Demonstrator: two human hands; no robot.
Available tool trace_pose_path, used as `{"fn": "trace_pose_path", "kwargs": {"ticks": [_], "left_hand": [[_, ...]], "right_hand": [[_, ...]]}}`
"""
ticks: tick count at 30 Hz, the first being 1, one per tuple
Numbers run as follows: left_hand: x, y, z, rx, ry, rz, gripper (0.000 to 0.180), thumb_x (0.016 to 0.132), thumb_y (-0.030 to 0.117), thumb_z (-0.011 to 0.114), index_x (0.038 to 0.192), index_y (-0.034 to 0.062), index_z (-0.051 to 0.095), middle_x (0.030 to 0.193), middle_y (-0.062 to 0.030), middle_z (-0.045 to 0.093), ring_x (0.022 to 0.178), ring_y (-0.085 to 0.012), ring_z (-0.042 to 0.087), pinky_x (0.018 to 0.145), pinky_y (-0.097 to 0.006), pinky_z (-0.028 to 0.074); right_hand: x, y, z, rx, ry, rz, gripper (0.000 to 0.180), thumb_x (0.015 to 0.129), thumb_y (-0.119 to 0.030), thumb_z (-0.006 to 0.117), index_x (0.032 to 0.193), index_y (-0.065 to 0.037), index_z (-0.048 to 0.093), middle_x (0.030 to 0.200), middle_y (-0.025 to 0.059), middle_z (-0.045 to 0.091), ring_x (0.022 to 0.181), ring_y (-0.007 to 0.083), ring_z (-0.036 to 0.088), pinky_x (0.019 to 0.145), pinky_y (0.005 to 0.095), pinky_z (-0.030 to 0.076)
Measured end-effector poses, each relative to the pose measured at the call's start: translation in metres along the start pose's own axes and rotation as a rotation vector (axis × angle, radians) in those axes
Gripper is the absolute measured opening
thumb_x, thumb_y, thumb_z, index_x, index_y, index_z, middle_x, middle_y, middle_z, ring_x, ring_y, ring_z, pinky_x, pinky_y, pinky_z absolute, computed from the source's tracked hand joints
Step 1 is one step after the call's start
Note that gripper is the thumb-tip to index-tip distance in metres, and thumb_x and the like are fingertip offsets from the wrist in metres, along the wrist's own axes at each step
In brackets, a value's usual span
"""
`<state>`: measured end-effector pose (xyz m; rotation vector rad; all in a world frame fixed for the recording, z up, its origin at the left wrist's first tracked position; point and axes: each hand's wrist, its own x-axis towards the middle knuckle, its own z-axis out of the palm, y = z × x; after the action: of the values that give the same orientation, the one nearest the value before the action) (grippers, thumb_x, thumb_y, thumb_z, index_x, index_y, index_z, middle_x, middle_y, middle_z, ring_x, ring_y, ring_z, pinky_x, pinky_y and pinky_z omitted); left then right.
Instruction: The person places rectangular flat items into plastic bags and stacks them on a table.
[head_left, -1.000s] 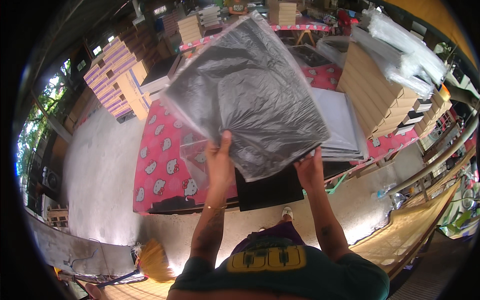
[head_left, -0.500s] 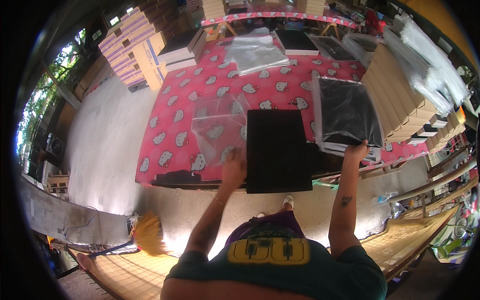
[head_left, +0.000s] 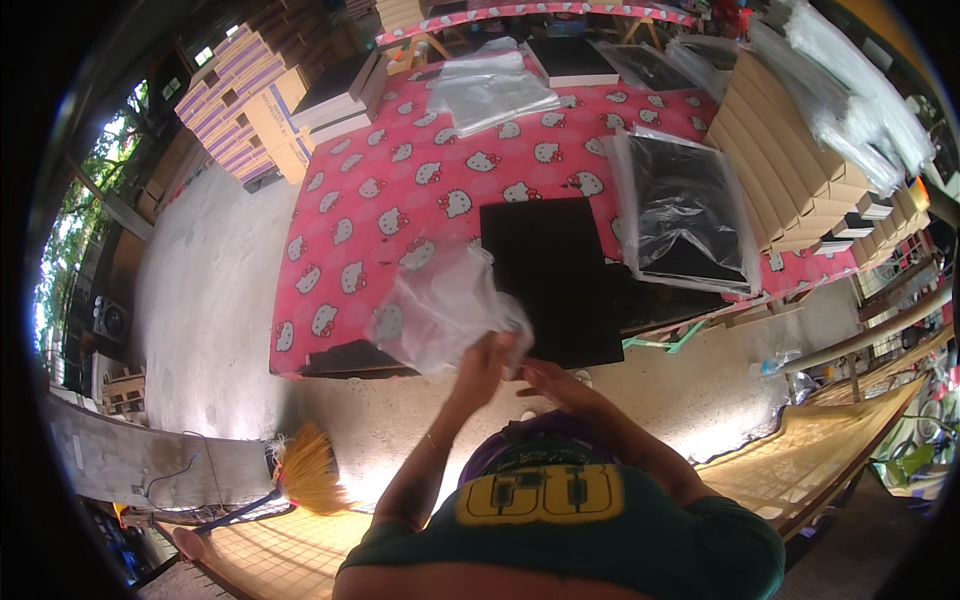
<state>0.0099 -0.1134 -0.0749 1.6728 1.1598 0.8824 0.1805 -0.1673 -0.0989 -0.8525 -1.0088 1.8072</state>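
Note:
My left hand (head_left: 485, 362) is closed on the edge of a clear plastic bag (head_left: 435, 305), which hangs crumpled over the table's near edge. Close beside it, at the bag's near corner, is my right hand (head_left: 550, 385), its fingers apart and pointing left; whether they touch the plastic is hard to see. A flat black rectangular panel (head_left: 555, 270) lies just beyond my hands, jutting over the near table edge. Right of it rests a stack of black panels in clear bags (head_left: 685, 215).
The table (head_left: 340, 200) has a pink patterned cover. Farther back lie more clear bags (head_left: 490, 90) and black-topped white stacks (head_left: 570, 62). Folded cardboard (head_left: 780, 160) and plastic bundles (head_left: 850, 90) stand right. Cartons (head_left: 235, 110) are piled left; a broom (head_left: 305, 475) is near the lower left.
My right hand has left the bagged stack and come over to my left hand. The clear bag has been drawn nearer and to the right, lifted and crumpled by my left hand.

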Motion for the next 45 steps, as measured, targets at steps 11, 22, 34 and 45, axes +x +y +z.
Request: {"fn": "trace_pose_path", "kwargs": {"ticks": [11,22,34,45], "left_hand": [[-0.003,0.019,0.009,-0.022,0.394,0.004,0.01,0.088,0.011,0.062,0.093,0.0015,0.063,0.083,-0.0111,0.063,0.068,-0.0195,0.06,0.059,-0.031,0.047],[0.011,-0.003,-0.028,-0.337,0.55,0.038,0.011,0.094,0.008,0.048,0.092,-0.001,0.053,0.073,-0.0063,0.059,0.064,-0.013,0.058,0.057,-0.03,0.047],[0.026,-0.084,-0.014,0.753,0.203,0.256,0.034,0.088,0.031,0.058,0.113,0.0091,0.056,0.115,-0.0208,0.052,0.105,-0.0397,0.05,0.092,-0.053,0.039],[0.061,0.112,-0.022,0.366,-0.235,0.645,0.066,0.078,0.013,0.068,0.137,0.006,0.039,0.131,-0.0196,0.05,0.112,-0.0342,0.053,0.096,-0.043,0.042]], "right_hand": [[0.015,-0.042,-0.016,-0.352,0.369,-0.009,0.014,0.089,-0.016,0.064,0.089,-0.002,0.062,0.087,0.0024,0.063,0.081,0.008,0.06,0.072,0.0256,0.05],[-0.013,-0.061,-0.028,0.492,0.085,-0.276,0.032,0.087,-0.012,0.063,0.116,-0.008,0.05,0.103,0.0093,0.061,0.106,0.0198,0.059,0.096,0.0339,0.045],[-0.048,-0.13,-0.095,0.422,0.186,-0.42,0.038,0.095,-0.04,0.049,0.116,-0.009,0.056,0.109,0.004,0.062,0.1,0.0178,0.059,0.087,0.0379,0.048],[-0.036,-0.121,-0.037,-0.209,0.079,-0.108,0.027,0.083,-0.007,0.068,0.108,-0.002,0.059,0.094,0.0012,0.064,0.086,0.0106,0.061,0.078,0.0239,0.047]]}}
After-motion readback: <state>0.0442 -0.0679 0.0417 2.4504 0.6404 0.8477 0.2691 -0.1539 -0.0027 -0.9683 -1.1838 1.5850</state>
